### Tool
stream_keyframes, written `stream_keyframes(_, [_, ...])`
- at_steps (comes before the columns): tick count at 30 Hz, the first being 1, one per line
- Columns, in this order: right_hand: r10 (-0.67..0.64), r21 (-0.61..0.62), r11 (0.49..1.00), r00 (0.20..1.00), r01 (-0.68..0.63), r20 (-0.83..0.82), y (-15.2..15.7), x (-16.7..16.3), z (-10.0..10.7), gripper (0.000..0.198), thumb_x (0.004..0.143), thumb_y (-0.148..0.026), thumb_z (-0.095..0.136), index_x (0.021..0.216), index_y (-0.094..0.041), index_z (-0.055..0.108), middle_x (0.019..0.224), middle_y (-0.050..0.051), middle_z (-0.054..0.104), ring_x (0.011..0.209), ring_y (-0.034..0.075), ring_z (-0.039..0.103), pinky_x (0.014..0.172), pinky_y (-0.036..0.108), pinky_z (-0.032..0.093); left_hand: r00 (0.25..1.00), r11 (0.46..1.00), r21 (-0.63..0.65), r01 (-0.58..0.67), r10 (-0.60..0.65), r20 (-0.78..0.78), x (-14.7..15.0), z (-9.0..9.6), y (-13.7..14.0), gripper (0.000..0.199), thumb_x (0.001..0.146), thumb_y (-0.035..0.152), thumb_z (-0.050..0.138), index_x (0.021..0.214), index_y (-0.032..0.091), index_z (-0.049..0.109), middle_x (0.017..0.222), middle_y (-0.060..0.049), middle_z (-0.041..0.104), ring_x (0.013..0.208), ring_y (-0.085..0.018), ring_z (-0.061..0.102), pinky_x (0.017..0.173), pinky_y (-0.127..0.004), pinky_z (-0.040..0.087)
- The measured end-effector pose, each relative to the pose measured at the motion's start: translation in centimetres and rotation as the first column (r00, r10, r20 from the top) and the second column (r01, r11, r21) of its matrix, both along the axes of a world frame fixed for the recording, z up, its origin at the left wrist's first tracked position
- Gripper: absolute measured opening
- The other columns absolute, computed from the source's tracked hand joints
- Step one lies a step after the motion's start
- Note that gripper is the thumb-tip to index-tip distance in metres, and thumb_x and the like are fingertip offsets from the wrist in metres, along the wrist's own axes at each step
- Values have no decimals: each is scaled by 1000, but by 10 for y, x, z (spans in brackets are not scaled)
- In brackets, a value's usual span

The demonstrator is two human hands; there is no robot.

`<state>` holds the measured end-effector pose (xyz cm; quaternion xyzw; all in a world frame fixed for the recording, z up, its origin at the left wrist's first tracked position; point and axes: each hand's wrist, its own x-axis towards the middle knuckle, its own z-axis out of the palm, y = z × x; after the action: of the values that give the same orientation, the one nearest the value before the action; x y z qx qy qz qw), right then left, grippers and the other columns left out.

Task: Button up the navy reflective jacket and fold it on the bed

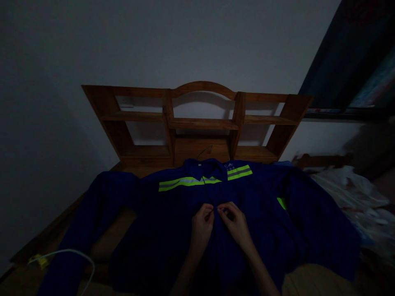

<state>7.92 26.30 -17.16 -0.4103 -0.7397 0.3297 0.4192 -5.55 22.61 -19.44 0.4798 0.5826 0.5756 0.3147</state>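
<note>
A dark blue work jacket (166, 222) lies spread out, collar away from me, with yellow-green reflective bands (240, 172) across the chest. Its sleeves reach out to both sides. Over the middle of the front, my left hand (203, 224) pinches the cloth beside the front opening. Just across from it, my right hand (236, 224) pinches the other side of that opening with thumb and forefinger. The fingertips of the two hands are close together but apart. In the dim light I cannot make out a button or fastener between them.
Behind the jacket stands a wooden shelf unit (203, 123) against the white wall. A pale cable (74, 250) crosses the left sleeve, near a small yellow object (43, 262). White plastic bags (348, 187) lie at the right. Wooden surface (314, 281) shows at the lower right.
</note>
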Motion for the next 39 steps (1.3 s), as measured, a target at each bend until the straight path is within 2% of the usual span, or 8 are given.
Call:
stream_keyframes(8, [15,-38,999,1000,-16,-25,0,0,-3,13,87,-32,56,86,-20,62,84,1,61,70,13,57,64,23,42,999,1000,-19,-9,10,40,1,3,0,12,81,20,51,89,18,60,85,-4,67,83,-17,66,76,-26,49])
stream_keyframes(17, [42,-31,999,997,-44,-59,-1,1,0,15,89,-32,53,92,-21,62,87,2,62,77,14,58,69,24,43,999,999,2,37,-37,27,-1,6,-2,13,82,20,50,88,19,61,86,-4,67,83,-17,65,75,-26,48])
stream_keyframes(24, [22,-89,996,998,-27,-54,2,0,-5,13,86,-33,56,87,-20,60,81,0,62,69,13,56,64,23,42,999,999,3,32,-32,-1,-1,5,-3,14,82,19,49,89,19,61,85,-3,67,82,-16,64,75,-24,47])
stream_keyframes(32, [25,-73,997,999,-27,-27,0,-1,-4,10,86,-30,56,85,-20,59,79,-1,62,66,12,56,63,22,41,997,999,-46,-16,12,-79,1,18,-6,24,87,41,51,84,19,62,78,-1,66,72,-15,62,64,-22,43])
stream_keyframes(39, [19,-54,998,1000,-19,-3,-2,-2,0,15,88,-34,55,85,-21,61,80,-1,63,66,12,56,62,23,41,999,999,-34,-8,7,-45,0,11,0,22,83,41,56,83,20,61,77,-1,68,73,-16,65,64,-23,45])
